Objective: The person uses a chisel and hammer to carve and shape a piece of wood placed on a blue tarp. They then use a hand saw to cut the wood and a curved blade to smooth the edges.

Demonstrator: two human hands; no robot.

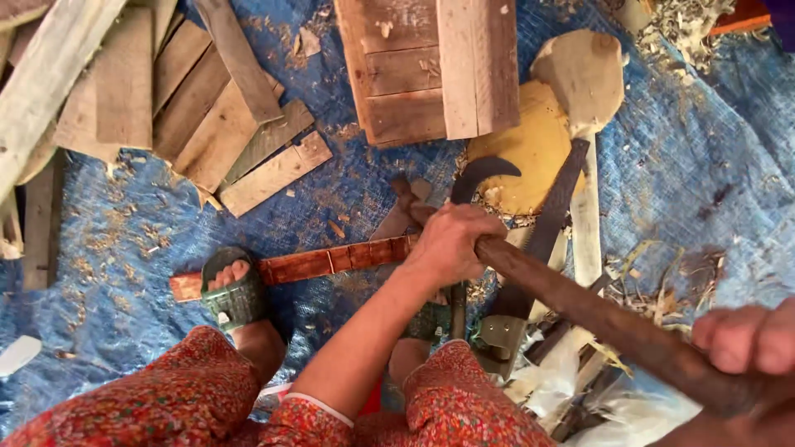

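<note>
My left hand (pixel 451 244) is closed around the far end of a long dark brown rod (pixel 596 319). That rod slants down to the lower right, where my right hand (pixel 745 339) grips its near end. Under my left hand lies a reddish notched wooden strip (pixel 331 261), running left across the blue tarp. My foot in a green sandal (pixel 236 294) presses on the strip's left end. A dark curved sickle blade (pixel 480 172) pokes out just beyond my left hand.
A toothed saw blade (pixel 555 207) and a pale wooden paddle (pixel 584 79) lie over a yellow round slab (pixel 526 149). Loose planks (pixel 207 108) pile up at the upper left, with a board panel (pixel 431 66) at top centre. Shavings litter the blue tarp (pixel 704 165).
</note>
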